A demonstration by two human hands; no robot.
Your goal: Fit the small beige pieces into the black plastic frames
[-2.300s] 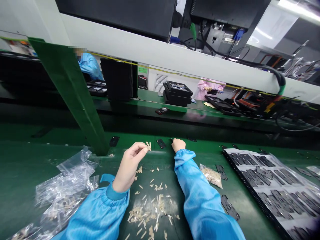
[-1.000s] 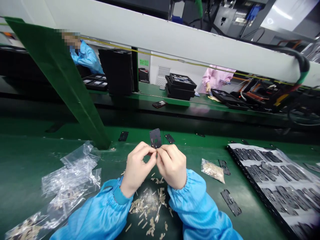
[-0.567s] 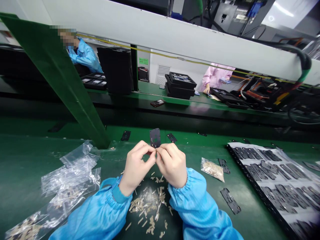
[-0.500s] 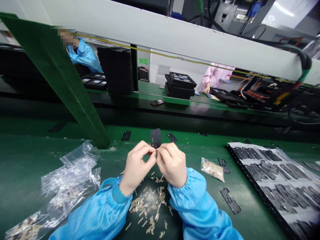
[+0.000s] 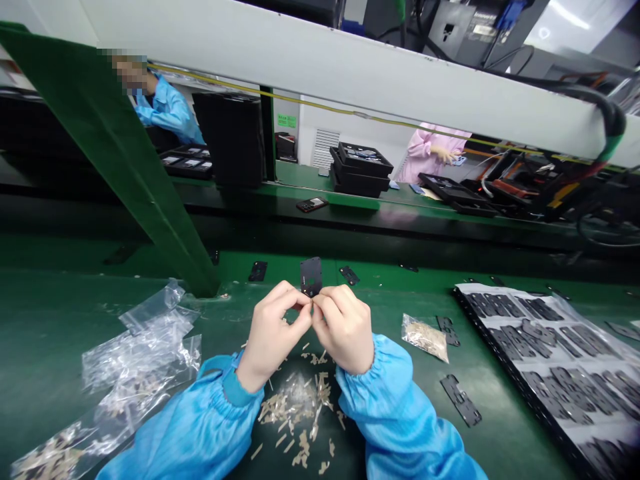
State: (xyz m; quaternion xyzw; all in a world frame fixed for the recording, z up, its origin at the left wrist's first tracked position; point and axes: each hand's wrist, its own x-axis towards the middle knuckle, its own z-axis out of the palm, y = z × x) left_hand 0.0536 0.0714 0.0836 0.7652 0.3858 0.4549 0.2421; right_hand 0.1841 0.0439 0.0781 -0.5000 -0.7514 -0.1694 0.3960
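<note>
My left hand (image 5: 277,330) and my right hand (image 5: 345,327) meet in the middle, thumbs and forefingers pinched together. A thin black plastic plate with small cutouts (image 5: 311,275) rises from between their fingertips, its lower end hidden by the fingers. A tiny tan bit shows where the fingertips touch, too small to make out. Below the hands, many small tan strips and cut pieces (image 5: 301,448) lie scattered around a crumpled clear plastic bag (image 5: 295,393) on the green work surface.
Clear bags (image 5: 135,360) with tan pieces lie at left. On the right are a small filled bag (image 5: 425,338), a loose black plate (image 5: 461,400) and a tray lined in white (image 5: 537,393) holding rows of black plates. A green post (image 5: 165,213) slants down on the left.
My hands and the plate hardly move. Small black parts on the far green strip have shifted slightly right. A person in pink across the bench has raised a hand from the bench.
</note>
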